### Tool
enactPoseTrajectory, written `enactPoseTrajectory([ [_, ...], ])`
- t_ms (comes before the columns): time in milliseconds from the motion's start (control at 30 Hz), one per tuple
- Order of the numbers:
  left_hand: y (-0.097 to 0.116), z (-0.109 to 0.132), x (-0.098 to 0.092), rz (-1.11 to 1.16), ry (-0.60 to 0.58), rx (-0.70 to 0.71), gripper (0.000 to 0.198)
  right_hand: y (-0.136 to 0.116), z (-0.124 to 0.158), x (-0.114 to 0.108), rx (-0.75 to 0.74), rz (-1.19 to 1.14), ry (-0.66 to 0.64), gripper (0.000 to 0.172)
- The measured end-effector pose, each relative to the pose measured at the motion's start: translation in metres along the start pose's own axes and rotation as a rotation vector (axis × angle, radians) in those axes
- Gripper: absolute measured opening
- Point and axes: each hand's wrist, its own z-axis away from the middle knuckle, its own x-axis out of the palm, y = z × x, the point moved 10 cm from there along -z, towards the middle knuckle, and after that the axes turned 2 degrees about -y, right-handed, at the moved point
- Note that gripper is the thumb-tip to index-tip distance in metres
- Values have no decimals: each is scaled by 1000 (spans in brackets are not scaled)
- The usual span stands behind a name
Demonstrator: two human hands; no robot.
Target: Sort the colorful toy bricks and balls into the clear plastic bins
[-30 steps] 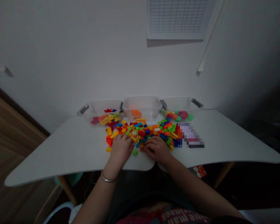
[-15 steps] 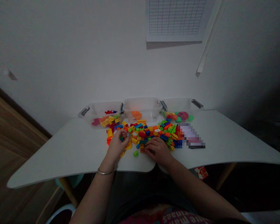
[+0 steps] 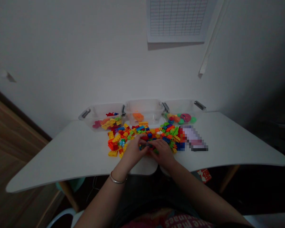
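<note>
The left hand [image 3: 133,152] and right hand [image 3: 162,152] are meeting at the plastic bricks [image 3: 161,131], grips clamped on a small dark brick [image 3: 146,145] (half hidden).

I can read no whole word. The shirt [image 3: 180,221] at bottom centre carries pale, upside-down lettering, cut off; the wall chart [image 3: 177,17] at upper centre shows only an unlabelled grid.

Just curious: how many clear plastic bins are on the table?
3, in a row at the back of the table: the left bin with red and yellow pieces, the middle bin with orange pieces, the right bin with round pieces. None looks hidden.
</note>
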Motion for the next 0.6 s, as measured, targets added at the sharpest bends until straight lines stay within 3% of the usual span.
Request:
enactPoseTrajectory([
  [200,5,-2,16,-95,-19,38,46,4,-1,-3,18,-7,7,22],
  [467,15,12,-9,-503,106,185,27,6,-3,-8,78,44,33,21],
  [600,6,26,-10,-692,83,179,47,28,-6,-20,215,17,104,24],
])
